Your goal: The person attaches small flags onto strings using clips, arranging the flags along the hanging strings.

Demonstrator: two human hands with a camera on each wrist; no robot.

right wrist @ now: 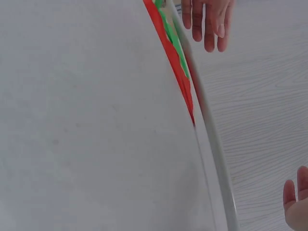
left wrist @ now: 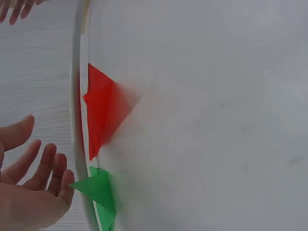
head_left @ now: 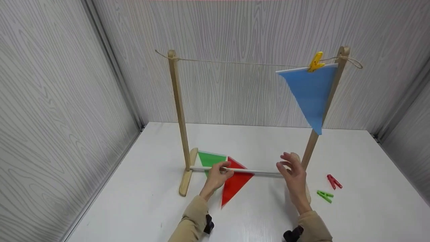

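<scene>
My left hand (head_left: 214, 178) hovers over the white crossbar (head_left: 263, 172), near a red triangular flag (head_left: 235, 186) and a green triangular flag (head_left: 210, 158). Its fingers are loosely bent with nothing between them, as the left wrist view shows. Both flags lie on the table under the bar, the red one partly hidden by the hand. At the bar's right end, my right hand (head_left: 295, 179) is held up, fingers relaxed and holding nothing. Above it a blue triangular flag (head_left: 310, 92) hangs from the string (head_left: 235, 63), clipped by a yellow clothespin (head_left: 315, 62).
Wooden posts on flat feet carry the string, the left post (head_left: 179, 111) and the right post (head_left: 310, 146). A red clothespin (head_left: 334, 182) and a green clothespin (head_left: 325, 196) lie on the white table (head_left: 369, 208) to the right. Grained panels (head_left: 235, 30) enclose the back and sides.
</scene>
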